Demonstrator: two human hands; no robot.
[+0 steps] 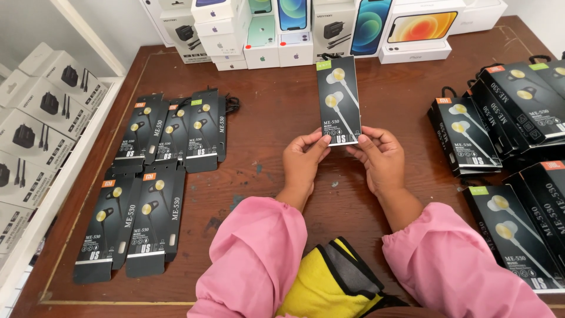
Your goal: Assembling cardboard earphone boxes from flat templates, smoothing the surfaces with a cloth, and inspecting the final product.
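Observation:
Both hands hold one black earphone box [338,100] upright above the brown wooden table [276,112]. The box front pictures white and gold earbuds and has a green tab at its top. My left hand [303,162] pinches the lower left corner of the box. My right hand [379,159] pinches the lower right corner. Pink sleeves cover both forearms, and a yellow and grey cloth [335,282] lies between them at the near edge.
Flattened black earphone boxes [170,132] lie at the left, with two more [132,221] nearer me. Stacks of the same boxes [512,112] fill the right side. Phone boxes [365,26] line the back edge. White charger boxes [41,112] sit on a shelf at far left.

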